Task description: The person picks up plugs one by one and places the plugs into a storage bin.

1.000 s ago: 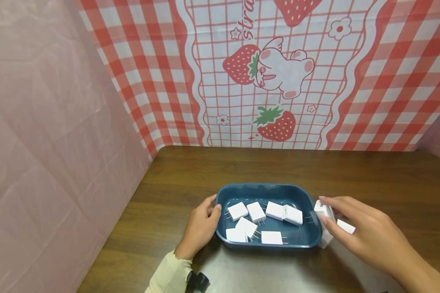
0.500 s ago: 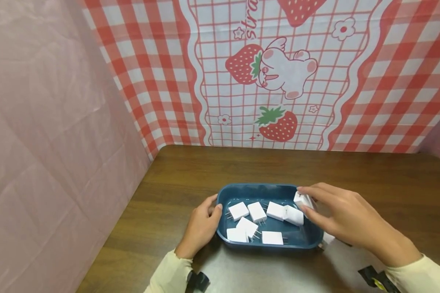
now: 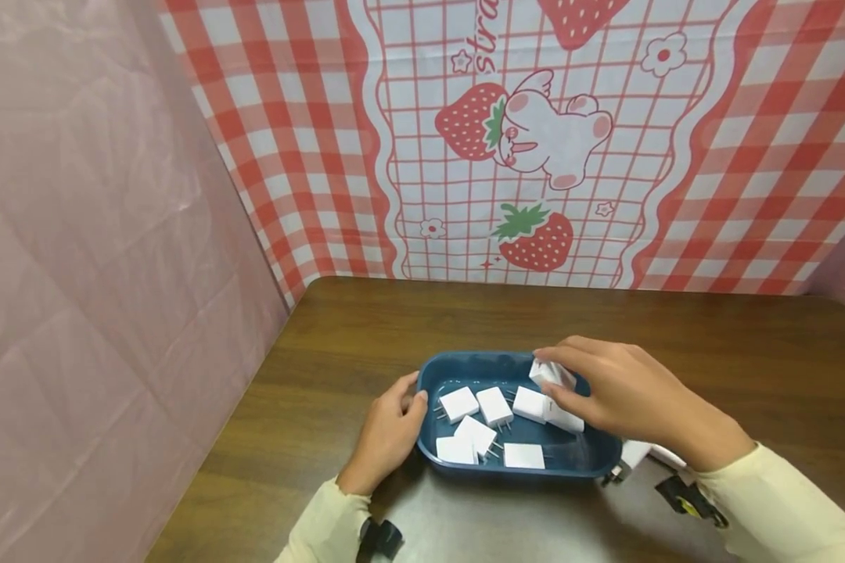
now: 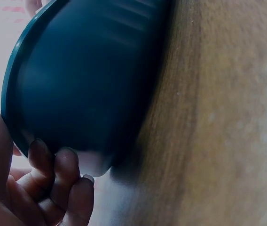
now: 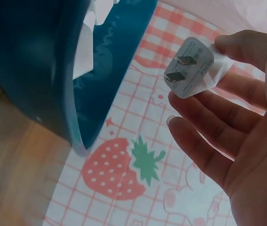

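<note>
A dark blue plastic bin (image 3: 479,366) with several white plug-in USB chargers (image 3: 494,408) lying loosely in it stands on the table. My left hand (image 3: 386,428) grips its left end, thumb at the rim and fingers curled against the outer wall. Above the bin's right half, my right hand (image 3: 623,391) pinches another white charger (image 5: 190,68) between thumb and fingers. Its two metal prongs face outward in the right wrist view. Part of a charger in the bin is hidden behind the right fingertips in the head view.
More white chargers (image 3: 635,453) lie on the wooden table (image 3: 352,328) just right of the bin, partly hidden by my right arm. A red-and-white strawberry cloth (image 3: 535,241) hangs behind the table, and a pink cloth (image 3: 113,274) hangs at the left.
My right hand has carried the charger leftward from beside the bin's right end to over its inside. The left hand has stayed on the bin.
</note>
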Action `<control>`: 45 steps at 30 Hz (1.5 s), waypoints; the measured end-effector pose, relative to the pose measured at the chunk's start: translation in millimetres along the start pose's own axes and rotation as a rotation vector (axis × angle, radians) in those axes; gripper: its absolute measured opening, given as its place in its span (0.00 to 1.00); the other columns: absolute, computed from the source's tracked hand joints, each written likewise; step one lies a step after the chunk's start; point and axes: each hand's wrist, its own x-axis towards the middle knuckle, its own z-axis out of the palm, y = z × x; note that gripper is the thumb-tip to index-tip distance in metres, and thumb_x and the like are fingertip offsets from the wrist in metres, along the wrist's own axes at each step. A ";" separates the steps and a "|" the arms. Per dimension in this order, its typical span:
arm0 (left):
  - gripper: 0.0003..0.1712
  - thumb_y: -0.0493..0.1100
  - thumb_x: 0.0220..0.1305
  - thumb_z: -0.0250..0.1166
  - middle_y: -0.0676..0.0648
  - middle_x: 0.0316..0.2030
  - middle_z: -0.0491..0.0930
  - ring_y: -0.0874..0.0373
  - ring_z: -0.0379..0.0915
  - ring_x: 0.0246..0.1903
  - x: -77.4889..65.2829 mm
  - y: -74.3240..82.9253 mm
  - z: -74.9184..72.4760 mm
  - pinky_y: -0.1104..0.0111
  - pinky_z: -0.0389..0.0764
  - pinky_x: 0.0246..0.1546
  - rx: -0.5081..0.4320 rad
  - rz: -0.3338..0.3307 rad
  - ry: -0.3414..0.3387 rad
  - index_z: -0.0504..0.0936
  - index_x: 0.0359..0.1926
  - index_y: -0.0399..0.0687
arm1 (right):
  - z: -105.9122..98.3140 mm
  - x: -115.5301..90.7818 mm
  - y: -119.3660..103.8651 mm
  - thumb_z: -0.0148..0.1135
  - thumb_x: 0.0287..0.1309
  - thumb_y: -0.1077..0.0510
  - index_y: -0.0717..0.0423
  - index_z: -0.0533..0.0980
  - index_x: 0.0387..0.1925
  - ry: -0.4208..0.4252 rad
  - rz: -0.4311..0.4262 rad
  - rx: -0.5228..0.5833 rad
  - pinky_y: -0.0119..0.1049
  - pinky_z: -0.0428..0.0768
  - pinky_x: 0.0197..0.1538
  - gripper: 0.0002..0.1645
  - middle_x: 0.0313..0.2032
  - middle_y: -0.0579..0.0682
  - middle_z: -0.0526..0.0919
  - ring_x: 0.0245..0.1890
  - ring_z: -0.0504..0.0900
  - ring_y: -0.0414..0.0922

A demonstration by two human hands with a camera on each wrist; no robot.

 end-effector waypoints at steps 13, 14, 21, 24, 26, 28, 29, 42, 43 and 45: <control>0.24 0.45 0.72 0.58 0.53 0.21 0.75 0.59 0.70 0.20 -0.8 -0.7 1.1 0.68 0.70 0.22 -0.001 0.004 0.003 0.75 0.65 0.39 | 18.2 28.5 -1.0 0.68 0.61 0.44 0.45 0.83 0.54 -0.199 0.026 0.032 0.36 0.82 0.38 0.21 0.45 0.42 0.84 0.33 0.80 0.35; 0.25 0.45 0.72 0.58 0.52 0.21 0.75 0.59 0.70 0.20 -0.6 -0.2 0.7 0.68 0.70 0.22 -0.003 0.007 0.002 0.75 0.65 0.39 | 19.4 30.3 -0.8 0.68 0.61 0.44 0.45 0.83 0.54 -0.205 0.019 0.033 0.36 0.82 0.39 0.21 0.46 0.43 0.85 0.33 0.81 0.35; 0.25 0.45 0.73 0.57 0.52 0.22 0.77 0.60 0.71 0.21 0.4 0.5 -0.8 0.68 0.71 0.24 -0.004 0.001 0.000 0.74 0.66 0.39 | 30.4 47.4 -4.3 0.69 0.60 0.49 0.52 0.84 0.52 -0.261 -0.052 0.002 0.36 0.82 0.35 0.20 0.44 0.47 0.86 0.31 0.80 0.37; 0.25 0.45 0.73 0.57 0.52 0.21 0.77 0.60 0.71 0.20 0.7 0.3 -1.4 0.68 0.71 0.23 0.003 0.004 0.003 0.75 0.66 0.40 | 36.4 57.1 -8.3 0.70 0.58 0.52 0.52 0.84 0.50 -0.289 -0.093 -0.037 0.37 0.81 0.33 0.18 0.41 0.48 0.86 0.29 0.80 0.39; 0.25 0.45 0.73 0.58 0.52 0.21 0.76 0.60 0.70 0.20 0.7 0.2 -1.6 0.67 0.71 0.23 0.009 0.007 0.005 0.75 0.65 0.40 | 40.3 62.6 -10.9 0.70 0.58 0.52 0.53 0.84 0.49 -0.302 -0.120 -0.060 0.38 0.82 0.33 0.18 0.39 0.48 0.85 0.29 0.81 0.40; 0.25 0.45 0.73 0.58 0.52 0.21 0.77 0.60 0.71 0.21 0.6 -0.3 -1.3 0.67 0.71 0.24 0.013 0.010 0.003 0.75 0.65 0.40 | 43.5 66.3 -13.2 0.71 0.57 0.53 0.53 0.84 0.48 -0.315 -0.139 -0.078 0.39 0.82 0.33 0.18 0.38 0.48 0.85 0.30 0.82 0.42; 0.25 0.45 0.73 0.58 0.53 0.22 0.77 0.60 0.71 0.21 0.5 -0.3 -1.1 0.67 0.71 0.25 0.013 0.011 0.002 0.75 0.65 0.40 | 44.7 67.7 -14.3 0.72 0.57 0.53 0.53 0.84 0.48 -0.319 -0.144 -0.084 0.40 0.82 0.34 0.18 0.37 0.48 0.85 0.30 0.82 0.42; 0.25 0.46 0.73 0.57 0.53 0.25 0.81 0.60 0.74 0.24 1.4 -1.5 -0.2 0.65 0.74 0.28 0.001 0.010 -0.003 0.75 0.66 0.39 | 43.7 67.7 -13.9 0.72 0.57 0.53 0.53 0.83 0.52 -0.331 -0.099 -0.101 0.41 0.84 0.39 0.21 0.44 0.50 0.86 0.36 0.85 0.44; 0.25 0.46 0.73 0.57 0.53 0.25 0.80 0.60 0.73 0.24 1.3 -1.5 -0.2 0.65 0.73 0.28 0.002 0.010 -0.003 0.74 0.66 0.39 | 42.4 66.2 -12.7 0.72 0.57 0.53 0.53 0.83 0.51 -0.326 -0.098 -0.098 0.41 0.84 0.38 0.21 0.44 0.50 0.86 0.35 0.84 0.44; 0.25 0.46 0.73 0.57 0.53 0.24 0.80 0.60 0.73 0.24 1.2 -1.1 -0.3 0.66 0.74 0.28 0.003 0.009 -0.001 0.74 0.66 0.39 | 38.9 62.8 -10.3 0.72 0.58 0.52 0.53 0.83 0.51 -0.318 -0.087 -0.095 0.41 0.83 0.38 0.20 0.44 0.50 0.86 0.35 0.84 0.43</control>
